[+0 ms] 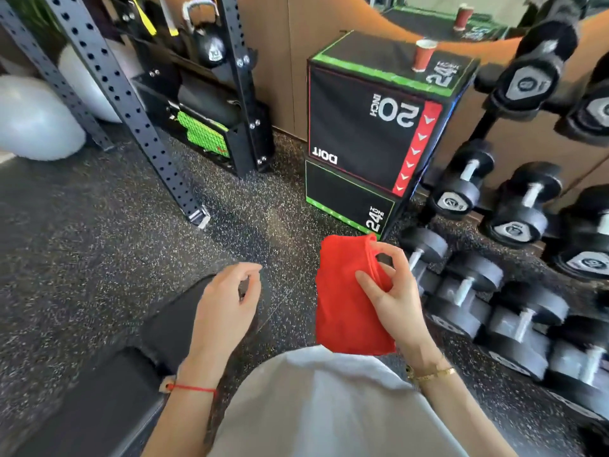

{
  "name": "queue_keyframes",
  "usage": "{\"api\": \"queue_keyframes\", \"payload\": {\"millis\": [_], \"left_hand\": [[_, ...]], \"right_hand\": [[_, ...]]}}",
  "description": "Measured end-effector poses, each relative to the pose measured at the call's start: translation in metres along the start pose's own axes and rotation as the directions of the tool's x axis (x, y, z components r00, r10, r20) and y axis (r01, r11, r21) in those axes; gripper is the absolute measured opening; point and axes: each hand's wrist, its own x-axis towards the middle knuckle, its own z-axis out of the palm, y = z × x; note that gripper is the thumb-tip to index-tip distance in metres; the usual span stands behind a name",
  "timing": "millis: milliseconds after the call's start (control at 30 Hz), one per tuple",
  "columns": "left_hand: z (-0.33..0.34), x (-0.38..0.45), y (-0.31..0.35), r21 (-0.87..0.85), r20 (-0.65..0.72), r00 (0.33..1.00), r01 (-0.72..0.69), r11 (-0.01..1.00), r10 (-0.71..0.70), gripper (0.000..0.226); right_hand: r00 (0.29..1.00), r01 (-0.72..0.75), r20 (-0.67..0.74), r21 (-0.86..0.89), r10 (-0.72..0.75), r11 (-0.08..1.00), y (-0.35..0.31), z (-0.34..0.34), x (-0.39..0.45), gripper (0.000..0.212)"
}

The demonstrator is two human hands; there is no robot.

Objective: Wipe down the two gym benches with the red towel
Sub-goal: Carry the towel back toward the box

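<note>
The red towel [346, 301] hangs folded in front of me at centre right, above the speckled floor. My right hand [392, 291] pinches its right edge between thumb and fingers. My left hand [227, 301] hovers to the left of the towel, fingers loosely curled and holding nothing. A black padded gym bench [108, 390] runs from the lower left corner up under my left hand. A second dark padded surface [36, 192] shows at the left edge.
A black plyo box [362, 133] with a red paper cup [423, 56] on top stands ahead. A dumbbell rack [514, 258] fills the right side. A black perforated rack upright [138, 127] stands at left, beside grey exercise balls [33, 120].
</note>
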Motion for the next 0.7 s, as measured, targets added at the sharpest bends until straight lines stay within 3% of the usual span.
{"api": "queue_keyframes", "payload": {"millis": [367,700], "left_hand": [[-0.005,0.195,-0.038,-0.041,-0.044,0.998,0.036,0.998,-0.038,0.022],[0.004,0.434,-0.074,-0.014,0.094,0.992,-0.088,0.996,0.089,0.023]], "right_hand": [[1.000,-0.023,0.005,-0.051,0.023,0.998,-0.007,0.067,0.189,0.041],[0.987,-0.023,-0.157,-0.039,0.017,0.999,-0.014,0.154,0.378,0.040]]}}
